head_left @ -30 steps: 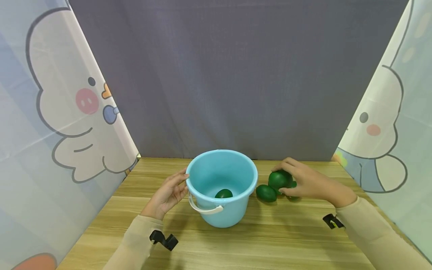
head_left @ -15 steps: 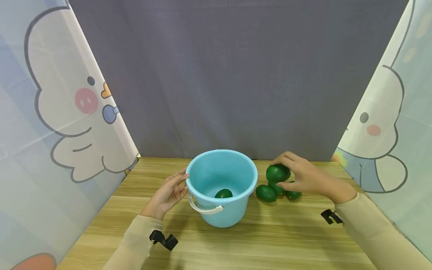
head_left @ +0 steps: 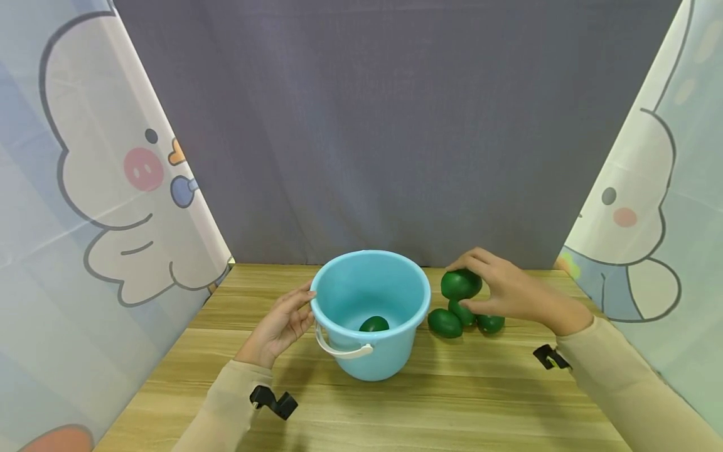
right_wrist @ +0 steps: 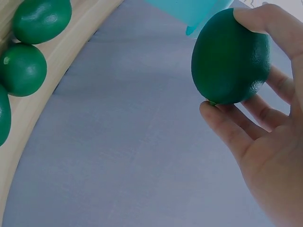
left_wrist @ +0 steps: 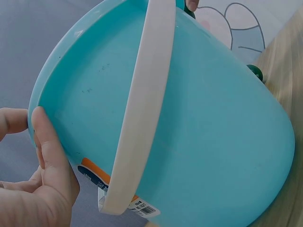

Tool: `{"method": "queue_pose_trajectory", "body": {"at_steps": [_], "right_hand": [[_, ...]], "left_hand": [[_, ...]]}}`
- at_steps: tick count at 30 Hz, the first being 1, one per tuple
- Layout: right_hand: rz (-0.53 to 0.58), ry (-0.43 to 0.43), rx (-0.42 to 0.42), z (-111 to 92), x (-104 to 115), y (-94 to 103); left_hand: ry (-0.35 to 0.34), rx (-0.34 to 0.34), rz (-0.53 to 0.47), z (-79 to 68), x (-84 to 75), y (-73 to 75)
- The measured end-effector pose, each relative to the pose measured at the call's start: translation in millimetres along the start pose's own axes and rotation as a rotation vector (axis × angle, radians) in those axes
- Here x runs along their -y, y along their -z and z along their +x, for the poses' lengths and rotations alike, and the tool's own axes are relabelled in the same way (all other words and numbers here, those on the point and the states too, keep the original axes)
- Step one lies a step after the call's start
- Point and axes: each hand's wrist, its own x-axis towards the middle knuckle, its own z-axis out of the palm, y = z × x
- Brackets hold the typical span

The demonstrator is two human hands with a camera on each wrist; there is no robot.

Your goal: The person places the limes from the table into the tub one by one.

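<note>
My left hand (head_left: 282, 326) holds the rim of a light blue plastic bucket (head_left: 375, 358) at its left, with the thumb outside in the left wrist view (left_wrist: 49, 137). One dark green fruit (head_left: 374, 324) lies inside the bucket. Right of the bucket, my right hand (head_left: 505, 289) grips a smooth, egg-shaped, avocado-like green fruit (head_left: 460, 285) between thumb and fingertips, raised above the others. Below it, three similar fruits (head_left: 445, 323) sit close together on the table. In the right wrist view, a small stem nub shows on the held fruit (right_wrist: 232, 59).
The bucket's white handle (head_left: 341, 351) hangs down at its front left. A wood-grain table (head_left: 339, 414) carries everything. A dark grey cloth (head_left: 361, 125) stands behind it, and cartoon-printed curtains (head_left: 101, 188) flank both sides.
My right hand has lifted the fruit up and slightly left, away from the pile, uncovering the fruits beneath. The left hand and bucket stay where they were.
</note>
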Motion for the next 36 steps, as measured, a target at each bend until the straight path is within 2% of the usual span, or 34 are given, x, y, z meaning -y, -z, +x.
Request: {"method": "queue_pose_trajectory", "body": {"at_steps": [15, 36], "right_hand": [[0.008, -0.027, 0.029, 11, 3, 3.1], [0.047, 0.018, 0.009, 33, 12, 0.7]], "left_hand": [[-0.002, 0.011, 0.002, -0.1, -0.7, 1.0], [0.008, 0.001, -0.018, 0.2, -0.3, 0.9]]}}
